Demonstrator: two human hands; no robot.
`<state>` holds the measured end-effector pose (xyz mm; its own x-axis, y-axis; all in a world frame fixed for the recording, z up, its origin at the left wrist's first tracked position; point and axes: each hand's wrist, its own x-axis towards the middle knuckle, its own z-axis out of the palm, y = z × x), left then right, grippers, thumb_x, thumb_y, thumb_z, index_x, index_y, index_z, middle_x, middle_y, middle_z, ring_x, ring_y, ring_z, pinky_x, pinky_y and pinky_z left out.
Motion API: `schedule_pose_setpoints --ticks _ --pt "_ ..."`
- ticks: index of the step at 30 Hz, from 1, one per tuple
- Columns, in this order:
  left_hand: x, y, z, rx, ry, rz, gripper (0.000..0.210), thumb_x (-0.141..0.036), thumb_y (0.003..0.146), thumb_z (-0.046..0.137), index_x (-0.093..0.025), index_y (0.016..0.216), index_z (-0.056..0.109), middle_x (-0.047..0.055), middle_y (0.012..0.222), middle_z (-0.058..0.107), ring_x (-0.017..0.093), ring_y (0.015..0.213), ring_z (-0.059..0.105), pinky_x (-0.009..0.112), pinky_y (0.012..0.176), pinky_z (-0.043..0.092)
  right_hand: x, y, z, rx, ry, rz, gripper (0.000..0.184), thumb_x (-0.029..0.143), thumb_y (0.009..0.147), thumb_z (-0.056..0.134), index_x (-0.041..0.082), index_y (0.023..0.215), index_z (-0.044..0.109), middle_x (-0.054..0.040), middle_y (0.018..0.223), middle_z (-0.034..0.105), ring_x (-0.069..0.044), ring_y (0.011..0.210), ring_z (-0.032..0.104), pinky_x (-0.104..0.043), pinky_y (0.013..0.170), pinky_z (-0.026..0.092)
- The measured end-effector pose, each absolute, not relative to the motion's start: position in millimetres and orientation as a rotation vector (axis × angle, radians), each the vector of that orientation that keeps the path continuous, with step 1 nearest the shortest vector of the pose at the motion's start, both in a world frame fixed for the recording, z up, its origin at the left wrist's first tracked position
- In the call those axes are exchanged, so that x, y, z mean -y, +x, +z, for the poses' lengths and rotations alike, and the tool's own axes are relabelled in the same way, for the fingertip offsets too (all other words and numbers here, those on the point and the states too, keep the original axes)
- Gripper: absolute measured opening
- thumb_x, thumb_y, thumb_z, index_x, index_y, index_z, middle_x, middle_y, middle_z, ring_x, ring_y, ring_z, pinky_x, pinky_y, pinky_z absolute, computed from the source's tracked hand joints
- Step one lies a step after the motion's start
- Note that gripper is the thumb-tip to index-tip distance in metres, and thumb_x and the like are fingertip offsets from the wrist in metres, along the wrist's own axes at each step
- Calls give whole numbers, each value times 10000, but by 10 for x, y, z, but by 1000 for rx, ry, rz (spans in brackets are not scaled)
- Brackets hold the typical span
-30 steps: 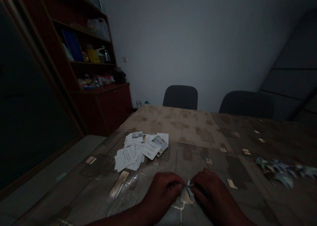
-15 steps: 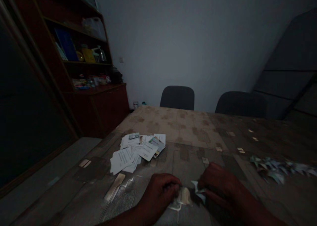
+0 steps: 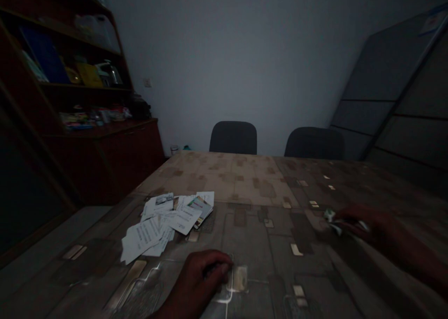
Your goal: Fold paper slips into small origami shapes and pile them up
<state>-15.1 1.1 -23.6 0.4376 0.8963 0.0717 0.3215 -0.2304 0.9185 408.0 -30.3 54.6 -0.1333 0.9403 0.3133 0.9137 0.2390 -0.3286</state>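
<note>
- Landmark: card pile (image 3: 168, 223), 1, lying flat on the desk (image 3: 262, 249). Cards pale, printed, overlapping; exact number not countable.
- Within it: 1 multicoloured card (image 3: 202, 206) at the right end; 1 picture card (image 3: 164, 200) at the far edge.
- Hands: 2, bare, well apart.
- Left hand (image 3: 199, 277): right of the card pile, on its near side. Fingers curled in, thumb tip up against the forefinger; inside of the curl dark, contents cannot be told.
- Right hand (image 3: 374, 220): well to the right of the card pile. Blurred; fingertips at the folded paper (image 3: 337, 228); pinched or merely touched, cannot tell.
- Folded paper: white and greenish, well right of the card pile. At least 2 pale bits show about the fingers; one piece or several, cannot tell, as the hand covers part.
- Chairs (image 3: 233, 138): 2, dark, beyond the card pile and farther right.
- Shelf unit (image 3: 133, 158): 1, reddish-brown, beyond the card pile, leftward; holds 1 blue panel (image 3: 47, 53) and 1 yellow box (image 3: 88, 74) among smaller items.
</note>
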Motion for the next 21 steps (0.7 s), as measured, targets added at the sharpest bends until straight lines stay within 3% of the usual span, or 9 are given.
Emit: schedule_pose_setpoints --ticks 2,7,17,21 --pt "-8 -149 -233 -1046 1755 780 219 -296 856 539 -181 806 718 25 710 678 168 659 601 243 618 442 400 4562 554 1888 -1876 53 239 418 842 611 231 913 742 -155 960 748 -287 835 705 -380 729 507" --pt "-10 -154 -226 -1078 1760 759 234 -324 865 533 -186 821 716 24 708 679 166 637 589 237 601 449 524 5304 379 1748 -2011 97 283 472 692 671 219 772 768 -180 868 766 -321 758 717 -402 683 513" --pt "-25 -167 -211 -1146 1842 721 252 -366 874 526 -214 825 722 23 734 697 184 680 611 245 642 476 452 5370 46 1902 -2027 59 236 348 805 554 235 786 760 -121 867 782 -311 786 726 -326 675 516" --pt "-21 -163 -204 -1158 1846 725 260 -373 870 525 -215 819 725 21 702 688 176 646 598 231 601 467 393 5315 20 1861 -2076 -90 232 360 748 569 241 714 765 -61 792 783 -256 718 728 -253 644 526"
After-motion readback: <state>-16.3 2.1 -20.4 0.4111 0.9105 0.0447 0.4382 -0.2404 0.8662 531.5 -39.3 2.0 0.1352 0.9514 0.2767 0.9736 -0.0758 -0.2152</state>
